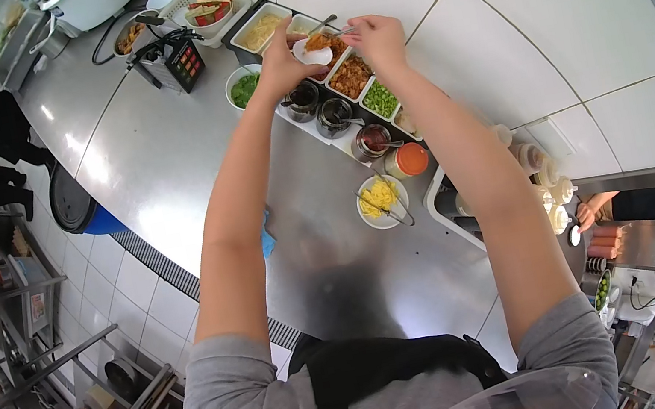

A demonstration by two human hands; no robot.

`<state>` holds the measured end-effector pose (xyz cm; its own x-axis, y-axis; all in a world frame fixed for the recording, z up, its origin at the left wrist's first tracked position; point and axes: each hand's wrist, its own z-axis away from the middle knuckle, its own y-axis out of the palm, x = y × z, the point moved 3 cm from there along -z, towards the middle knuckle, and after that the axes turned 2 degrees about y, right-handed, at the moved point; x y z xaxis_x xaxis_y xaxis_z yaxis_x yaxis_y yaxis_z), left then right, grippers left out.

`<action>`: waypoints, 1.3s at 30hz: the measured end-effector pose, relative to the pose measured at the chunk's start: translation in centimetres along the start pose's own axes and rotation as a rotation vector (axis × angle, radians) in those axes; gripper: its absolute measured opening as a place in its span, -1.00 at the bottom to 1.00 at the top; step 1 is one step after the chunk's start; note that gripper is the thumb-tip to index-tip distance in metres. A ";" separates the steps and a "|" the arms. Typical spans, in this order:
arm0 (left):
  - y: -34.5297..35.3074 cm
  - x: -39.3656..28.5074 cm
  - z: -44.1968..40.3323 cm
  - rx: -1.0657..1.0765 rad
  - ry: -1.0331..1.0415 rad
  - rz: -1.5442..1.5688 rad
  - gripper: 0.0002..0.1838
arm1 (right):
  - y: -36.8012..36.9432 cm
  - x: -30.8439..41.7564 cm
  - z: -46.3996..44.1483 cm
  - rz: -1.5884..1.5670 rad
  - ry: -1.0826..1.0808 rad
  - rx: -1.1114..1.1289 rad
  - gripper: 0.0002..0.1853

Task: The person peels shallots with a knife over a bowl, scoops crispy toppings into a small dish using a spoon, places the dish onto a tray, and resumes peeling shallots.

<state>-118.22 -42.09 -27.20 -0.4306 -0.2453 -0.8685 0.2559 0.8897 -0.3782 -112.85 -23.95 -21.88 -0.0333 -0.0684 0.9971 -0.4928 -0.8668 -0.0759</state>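
White bowl: held over the food tubs, well beyond the orange-lidded jar and left of it. Left hand grasps the bowl at its side, thumb and fingers spread around the rim. Right hand, beyond the same jar, pinches the handle of a metal utensil just beside the bowl; cannot tell where its tip ends. Orange shredded food shows next to the bowl's rim. Beyond the jar: chopped green pieces in a tub. Just left of and beyond it: an open jar of red contents. On the near side, left of it: yellow shreds in a dish, tongs lying across.
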 end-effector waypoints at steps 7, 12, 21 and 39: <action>-0.8 0.2 0.6 -0.007 0.002 0.031 0.26 | -0.2 1.6 0.4 0.262 -0.489 -0.076 -0.78; -2.5 1.1 0.9 -0.091 -0.065 -0.099 0.26 | -0.8 -2.0 -1.0 0.486 -0.163 -0.037 -0.78; -2.2 2.4 1.7 -0.102 -0.062 0.026 0.28 | -0.4 -5.3 -2.7 0.054 0.357 -0.036 -0.78; -0.7 0.7 0.8 -0.051 -0.024 0.068 0.30 | 1.3 0.9 1.2 0.247 -0.220 0.084 -0.78</action>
<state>-118.00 -43.19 -27.75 -0.3930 -0.1925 -0.8992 0.2387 0.9230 -0.3019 -112.52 -25.76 -21.09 0.0499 -0.3781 0.9244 -0.4196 -0.8479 -0.3241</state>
